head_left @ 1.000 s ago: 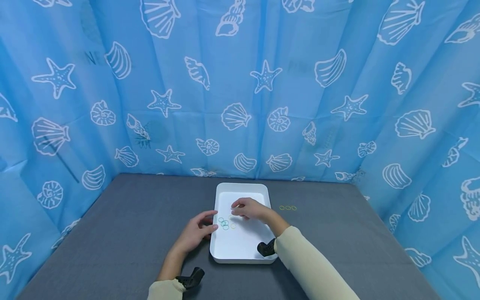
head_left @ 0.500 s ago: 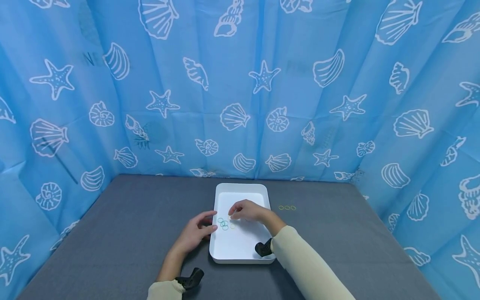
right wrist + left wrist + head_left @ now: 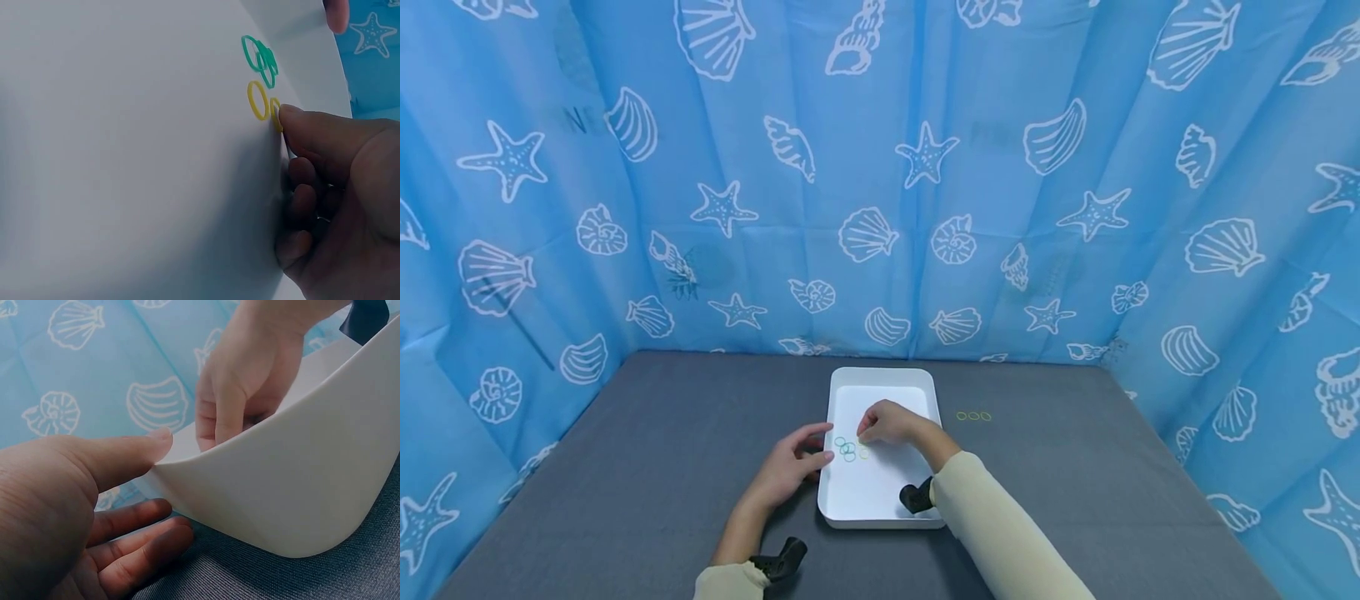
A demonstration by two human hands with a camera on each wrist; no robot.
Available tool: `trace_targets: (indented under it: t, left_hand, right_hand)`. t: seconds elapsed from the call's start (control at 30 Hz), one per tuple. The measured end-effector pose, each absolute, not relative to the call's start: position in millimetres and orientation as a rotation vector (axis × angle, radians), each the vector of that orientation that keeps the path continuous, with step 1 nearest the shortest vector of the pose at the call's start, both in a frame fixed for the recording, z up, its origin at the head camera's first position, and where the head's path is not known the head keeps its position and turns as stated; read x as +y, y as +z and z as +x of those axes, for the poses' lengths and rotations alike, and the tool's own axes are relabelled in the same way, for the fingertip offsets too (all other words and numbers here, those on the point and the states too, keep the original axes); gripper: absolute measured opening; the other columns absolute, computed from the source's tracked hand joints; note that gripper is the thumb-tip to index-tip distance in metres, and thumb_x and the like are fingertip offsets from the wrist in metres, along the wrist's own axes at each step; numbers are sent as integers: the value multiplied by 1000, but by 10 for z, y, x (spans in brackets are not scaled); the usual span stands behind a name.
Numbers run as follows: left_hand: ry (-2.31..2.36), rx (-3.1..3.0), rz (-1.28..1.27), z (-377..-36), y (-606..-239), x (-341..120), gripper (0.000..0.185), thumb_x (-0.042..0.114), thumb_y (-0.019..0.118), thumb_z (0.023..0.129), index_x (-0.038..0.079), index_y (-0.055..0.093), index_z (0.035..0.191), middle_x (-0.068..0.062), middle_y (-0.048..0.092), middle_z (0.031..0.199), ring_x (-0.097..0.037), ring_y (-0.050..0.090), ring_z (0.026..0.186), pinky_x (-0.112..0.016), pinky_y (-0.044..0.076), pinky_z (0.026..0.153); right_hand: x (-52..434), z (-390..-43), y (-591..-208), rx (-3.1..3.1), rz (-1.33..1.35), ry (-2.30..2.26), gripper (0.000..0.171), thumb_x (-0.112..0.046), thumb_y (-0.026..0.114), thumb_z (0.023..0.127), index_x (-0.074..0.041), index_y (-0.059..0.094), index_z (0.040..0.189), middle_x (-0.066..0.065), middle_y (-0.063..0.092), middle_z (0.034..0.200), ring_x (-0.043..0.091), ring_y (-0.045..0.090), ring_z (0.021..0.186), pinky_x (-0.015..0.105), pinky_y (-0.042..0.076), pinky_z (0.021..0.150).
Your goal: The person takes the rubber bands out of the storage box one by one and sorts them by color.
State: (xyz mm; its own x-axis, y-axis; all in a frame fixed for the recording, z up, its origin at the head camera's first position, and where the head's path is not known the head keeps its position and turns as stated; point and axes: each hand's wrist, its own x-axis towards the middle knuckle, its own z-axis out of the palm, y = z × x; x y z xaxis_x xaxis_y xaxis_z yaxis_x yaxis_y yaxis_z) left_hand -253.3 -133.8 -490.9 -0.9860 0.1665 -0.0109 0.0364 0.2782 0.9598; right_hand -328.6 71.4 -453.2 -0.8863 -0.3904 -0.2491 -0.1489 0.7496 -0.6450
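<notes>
Three yellow rubber bands (image 3: 974, 416) lie in a short row on the grey table (image 3: 647, 467), to the right of the white tray (image 3: 882, 377) in the head view, well apart from its rim. I judge that these are already sorted out of the tray. Inside the tray, left of centre, a small cluster of green rubber bands (image 3: 846, 448) is overlapping, and just beside it, on its right, lie two more yellow ones. In the right wrist view one loose yellow band (image 3: 257, 100) is in the upper middle of the frame, and a second yellow band (image 3: 275, 114) is partly hidden under a fingertip. So, as far as the pictures show, part of the yellow bands is out and two yellow ones and the green ones remain in the tray.

The right hand (image 3: 891, 422) reaches over the tray with the palm down and the fingers bent towards the tray floor. Its fingertip (image 3: 294, 119) presses on the edge of the second yellow band; whether the band is pinched or only touched, I cannot tell.

The left hand (image 3: 793, 467) rests at the tray's left side, relaxed and unclenched: the thumb (image 3: 134, 453) lies against the rim, the other fingers are stretched on the table below the tray wall, grasping nothing.
</notes>
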Motion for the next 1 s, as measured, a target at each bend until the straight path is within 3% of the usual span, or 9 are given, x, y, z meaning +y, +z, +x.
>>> trace_targets:
  t: [1.0]
  left_hand:
    - [1815,2457,211,-2519,-4913,-1317,46,16,67,93,8,54,136,-18,58,120,-22,59,80,-37,55,70]
  right_hand:
    - [735,-3243,-4488,2638,-476,-842,13,-13,70,90,-10,68,78,-1,60,71,13,50,65,25,39,61]
